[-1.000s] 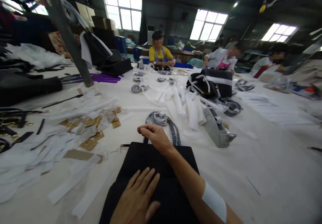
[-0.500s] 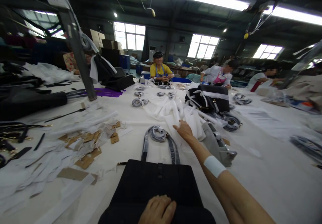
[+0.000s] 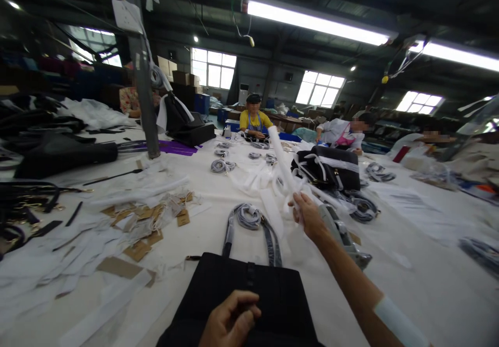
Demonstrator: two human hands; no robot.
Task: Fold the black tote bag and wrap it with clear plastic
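A black handbag (image 3: 268, 300) lies on the white-covered table in front of me, its handles (image 3: 272, 240) wrapped in clear film. Between the handles sits a coiled, wrapped strap (image 3: 249, 216). Above the bag's front is my left hand (image 3: 230, 318), fingers loosely curled, thumb apart, with nothing visible in it. Farther forward, my right hand (image 3: 307, 214) is closed on a long white strip of wrapping material (image 3: 283, 159), which stands up from a pile of similar white strips (image 3: 249, 178).
A grey tape dispenser (image 3: 345, 238) stands right of my right hand, a black bag (image 3: 331, 167) behind it. Brown tags (image 3: 146, 227) and paper strips litter the left. Several coiled straps (image 3: 223, 166) lie farther back. A metal post (image 3: 146, 92) rises at left; co-workers (image 3: 255, 118) sit across.
My right hand has closed on a white strip and lifted it out of the pile. My left hand has risen from lying flat on the bag and curled. The view has tilted up slightly.
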